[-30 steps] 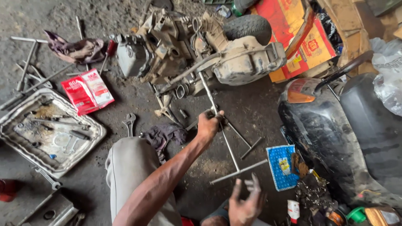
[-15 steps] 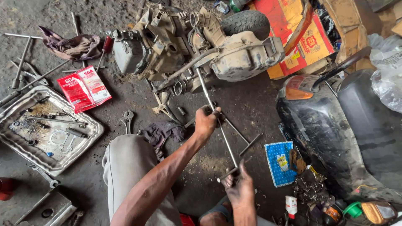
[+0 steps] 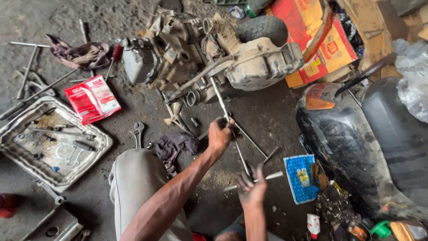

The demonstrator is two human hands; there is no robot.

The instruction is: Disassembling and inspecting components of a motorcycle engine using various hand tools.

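A dirty scooter engine [image 3: 209,58] with a small rear wheel [image 3: 262,27] lies on the oily floor. A long metal T-handle wrench [image 3: 225,109] runs from the engine down toward me. My left hand [image 3: 220,135] is closed around the middle of its shaft. My right hand [image 3: 250,186] grips the crossbar [image 3: 273,175] at its near end. My grey-clad left knee [image 3: 136,176] sits under my left forearm.
A metal tray [image 3: 91,154] with bolts and tools lies at the left, beside a red packet [image 3: 92,98] and loose rods [image 3: 27,71]. A spanner [image 3: 137,133] and dark rag [image 3: 175,144] lie near my knee. A black scooter body [image 3: 356,138] fills the right; red cartons [image 3: 318,38] behind it.
My right hand came up from below and took hold of the wrench's crossbar. The crossbar has turned. My left hand stayed on the shaft.
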